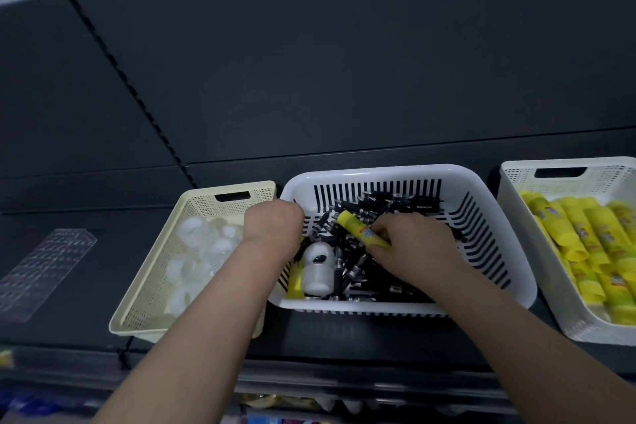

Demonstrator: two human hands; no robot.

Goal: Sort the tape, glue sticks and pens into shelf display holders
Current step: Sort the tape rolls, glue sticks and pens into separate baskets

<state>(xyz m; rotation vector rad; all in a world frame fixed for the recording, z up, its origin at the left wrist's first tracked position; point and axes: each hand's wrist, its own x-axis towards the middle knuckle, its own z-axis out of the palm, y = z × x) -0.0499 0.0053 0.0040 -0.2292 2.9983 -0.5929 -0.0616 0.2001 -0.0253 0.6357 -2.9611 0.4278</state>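
A white slotted basket (495, 217) in the middle of the shelf holds several black pens (375, 206), a clear tape roll (318, 267) and a yellow glue stick (295, 280) at its left wall. My right hand (413, 248) is inside this basket, closed on another yellow glue stick (361, 230) that points up and left. My left hand (273, 225) hangs over the basket's left rim with fingers curled down; what it holds is hidden. A cream basket (144, 296) on the left contains several clear tape rolls (203, 251). A white basket (516, 182) on the right is filled with several glue sticks (592, 244).
The baskets stand on a dark shelf (344, 337) against a dark back panel (344, 79). A clear perforated holder (44, 268) lies flat at the far left. Coloured packages show on the lower shelf (275, 403) beneath my arms.
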